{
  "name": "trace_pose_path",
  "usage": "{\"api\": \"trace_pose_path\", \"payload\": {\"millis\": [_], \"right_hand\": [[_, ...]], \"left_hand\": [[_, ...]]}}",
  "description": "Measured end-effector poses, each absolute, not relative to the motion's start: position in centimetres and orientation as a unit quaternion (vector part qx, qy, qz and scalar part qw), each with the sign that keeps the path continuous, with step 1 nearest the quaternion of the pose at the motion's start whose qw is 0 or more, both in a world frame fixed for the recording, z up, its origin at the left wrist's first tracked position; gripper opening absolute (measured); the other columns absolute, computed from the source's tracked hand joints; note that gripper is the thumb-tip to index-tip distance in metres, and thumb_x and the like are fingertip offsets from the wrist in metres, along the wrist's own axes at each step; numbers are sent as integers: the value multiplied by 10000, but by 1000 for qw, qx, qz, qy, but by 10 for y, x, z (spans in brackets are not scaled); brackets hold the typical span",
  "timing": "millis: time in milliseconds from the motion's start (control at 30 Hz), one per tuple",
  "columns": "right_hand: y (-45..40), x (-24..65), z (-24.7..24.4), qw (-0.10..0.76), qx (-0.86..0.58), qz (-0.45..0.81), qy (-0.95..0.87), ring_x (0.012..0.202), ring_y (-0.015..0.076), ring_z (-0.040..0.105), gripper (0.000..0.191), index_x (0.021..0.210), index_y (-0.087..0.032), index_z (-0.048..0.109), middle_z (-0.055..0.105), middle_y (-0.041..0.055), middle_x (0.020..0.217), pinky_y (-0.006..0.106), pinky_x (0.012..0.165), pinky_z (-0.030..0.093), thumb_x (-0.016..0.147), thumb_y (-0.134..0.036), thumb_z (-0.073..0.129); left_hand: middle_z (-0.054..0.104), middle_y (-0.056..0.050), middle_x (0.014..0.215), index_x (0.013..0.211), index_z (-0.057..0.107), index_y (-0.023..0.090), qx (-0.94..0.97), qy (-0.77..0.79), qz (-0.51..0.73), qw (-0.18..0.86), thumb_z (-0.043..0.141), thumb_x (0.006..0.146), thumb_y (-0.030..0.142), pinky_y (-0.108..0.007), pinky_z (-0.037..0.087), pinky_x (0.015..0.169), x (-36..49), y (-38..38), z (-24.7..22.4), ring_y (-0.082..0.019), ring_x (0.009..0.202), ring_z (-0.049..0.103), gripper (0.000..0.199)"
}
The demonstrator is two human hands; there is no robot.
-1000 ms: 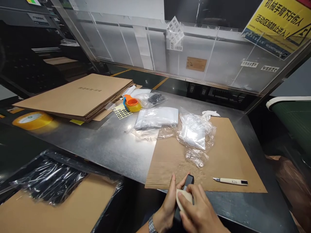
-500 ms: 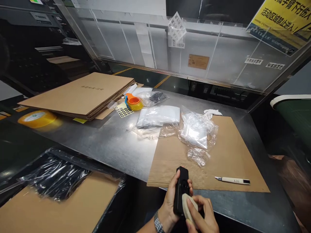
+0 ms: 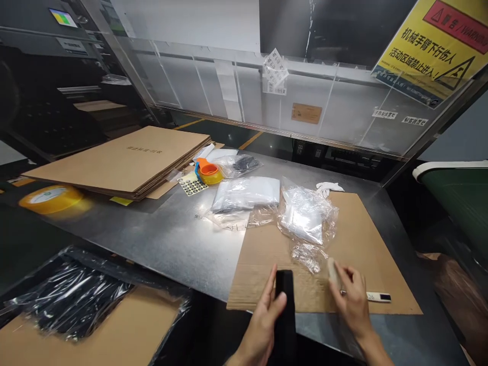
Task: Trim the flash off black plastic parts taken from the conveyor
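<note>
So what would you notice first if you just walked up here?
Probably the left hand gripping a black remote-like device at the table's near edge, and the right hand holding a pale eraser-like block over the cardboard sheet. Then the orange tape dispenser farther back.

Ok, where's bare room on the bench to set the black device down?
Bare metal bench lies between the stacked cardboard sheets and the cardboard mat; the mat's far right part is also free. It is crowded around the plastic bags and near the knife by the right hand.
</note>
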State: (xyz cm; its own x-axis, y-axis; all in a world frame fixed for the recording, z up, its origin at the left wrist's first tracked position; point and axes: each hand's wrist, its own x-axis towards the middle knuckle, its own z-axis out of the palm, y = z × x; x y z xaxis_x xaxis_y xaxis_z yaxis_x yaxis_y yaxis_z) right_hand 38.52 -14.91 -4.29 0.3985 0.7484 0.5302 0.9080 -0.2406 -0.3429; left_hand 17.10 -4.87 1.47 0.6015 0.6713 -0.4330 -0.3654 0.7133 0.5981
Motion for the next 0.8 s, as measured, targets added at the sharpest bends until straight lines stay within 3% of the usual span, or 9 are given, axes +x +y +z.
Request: {"api": "trace_pose_path", "payload": {"millis": [33, 100, 167, 267, 367, 400, 467, 600, 800], "right_hand": [[-144, 403, -45, 302, -799, -132, -503, 933, 268, 484, 419, 1229, -154, 529, 490, 129, 997, 467, 800, 452, 854, -335, 488], [-134, 432, -48, 286, -830, -124, -462, 879, 290, 478, 417, 1125, -116, 603, 502, 139, 915, 505, 773, 440, 846, -393, 463], [-128, 448, -49, 275, -845, -102, -446, 819, 297, 482, 424, 1033, -110, 648, 518, 139, 846, 530, 735, 436, 833, -429, 453], [-126, 438, -37, 279, -850, -68, -442, 870, 323, 490, 452, 1027, -100, 644, 540, 170, 897, 561, 770, 413, 845, -452, 427], [-132, 394, -9, 309, -816, 7, -488, 929, 241, 531, 371, 1092, -179, 600, 557, 120, 1011, 403, 818, 456, 898, -415, 389], [-135, 376, 2, 327, -789, 63, -516, 897, 192, 553, 324, 1098, -219, 586, 565, 80, 1006, 318, 785, 475, 909, -400, 395], [-139, 346, 23, 407, -690, 238, -549, 810, 144, 560, 270, 1086, -234, 576, 550, 54, 987, 253, 715, 477, 906, -382, 440], [-140, 319, 40, 474, -586, 391, -529, 692, 113, 509, 279, 1019, -228, 598, 517, 38, 931, 236, 622, 447, 863, -443, 512], [-142, 322, 35, 504, -540, 450, -501, 681, 105, 457, 252, 995, -231, 608, 465, 27, 892, 193, 516, 413, 830, -417, 569]], "left_hand": [[549, -21, 1240, 1246, 473, 282, 277, 327, 303, 851, 742, 676, 262, -204, 310, 981, 171, -53, 13, -155, 1193, 443, 631], [506, -56, 1312, 1232, 502, 241, 344, 305, 304, 834, 789, 605, 265, -257, 236, 1043, 171, -60, 11, -216, 1279, 350, 690], [576, -91, 1208, 1168, 555, 198, 386, 270, 263, 842, 783, 601, 333, -326, 291, 1007, 170, -62, 12, -276, 1198, 434, 626], [633, -83, 990, 1092, 588, 168, 426, 250, 217, 842, 754, 622, 410, -343, 382, 866, 168, -60, 16, -276, 995, 540, 554], [625, -65, 919, 1060, 585, 172, 429, 252, 200, 844, 756, 614, 427, -325, 394, 801, 167, -59, 21, -237, 883, 555, 542], [625, -69, 926, 1054, 584, 170, 430, 245, 198, 846, 756, 613, 425, -329, 392, 809, 167, -60, 22, -233, 876, 556, 538], [625, -91, 981, 1062, 583, 167, 436, 222, 199, 849, 753, 619, 414, -350, 384, 853, 167, -62, 24, -250, 927, 553, 536], [610, -120, 1091, 1099, 573, 169, 471, 191, 172, 844, 738, 648, 357, -384, 380, 906, 165, -62, 25, -302, 1055, 522, 516], [619, -97, 1025, 1064, 572, 177, 529, 192, 124, 817, 704, 688, 293, -387, 406, 870, 157, -58, 29, -294, 990, 548, 415]]}}
